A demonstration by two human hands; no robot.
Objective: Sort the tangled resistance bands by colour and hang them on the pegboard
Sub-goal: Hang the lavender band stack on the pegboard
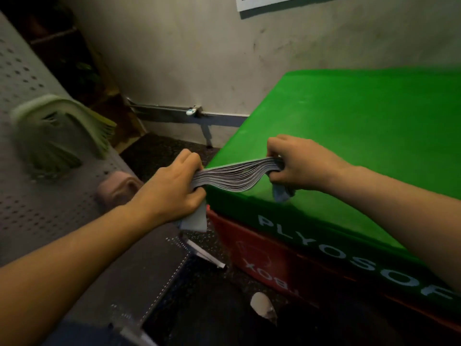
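I hold the grey bands (234,177) taut between my left hand (172,186) and right hand (296,163). Each grip is clenched round one end, bundling them for the pegboard (30,201)

A green plyo box (361,136) lettered "PLYOSOF" is stacked on a red box (264,258) at the right. A paper sheet (269,1) is fixed to the scuffed wall (199,58), and dark speckled floor (159,151) is seen below.
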